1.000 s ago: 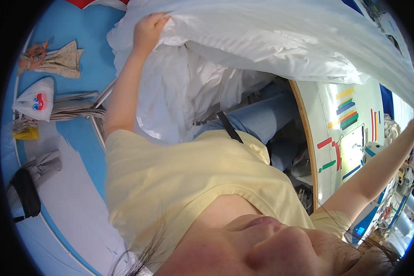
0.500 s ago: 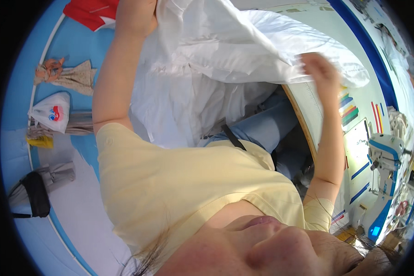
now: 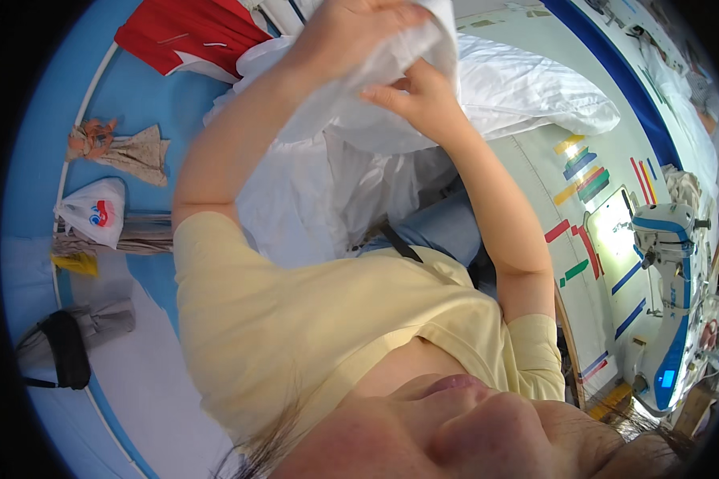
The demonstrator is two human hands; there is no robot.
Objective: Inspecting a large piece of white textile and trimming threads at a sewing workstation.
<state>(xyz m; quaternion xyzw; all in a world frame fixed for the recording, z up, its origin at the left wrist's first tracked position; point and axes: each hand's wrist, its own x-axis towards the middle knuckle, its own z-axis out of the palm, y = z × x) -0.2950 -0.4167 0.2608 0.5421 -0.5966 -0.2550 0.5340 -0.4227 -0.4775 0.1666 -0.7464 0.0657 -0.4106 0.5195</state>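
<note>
A large piece of white cloth [image 3: 335, 108] hangs in loose folds before me, and part of it is lifted up. At the top of the view my left hand [image 3: 355, 32] is closed on the raised part, its fingers over the fabric. Just below it, my right hand [image 3: 419, 100] touches the cloth from the right. Its thumb stands out apart, while the fingertips are partly hidden behind the fabric. More of the white cloth falls over my lap and spreads across the table [image 3: 527, 172].
A white and blue sewing machine [image 3: 667, 279] stands on the right, beside coloured tape strips [image 3: 591, 172]. At left a rail [image 3: 72, 152] carries a white plastic bag [image 3: 96, 211] and tied cloth bundles. A red cloth [image 3: 188, 36] lies at the upper left.
My right hand has swung left from over the table to the cloth near my left hand. The left hand has moved right, carrying the raised cloth and baring more red cloth and tape strips.
</note>
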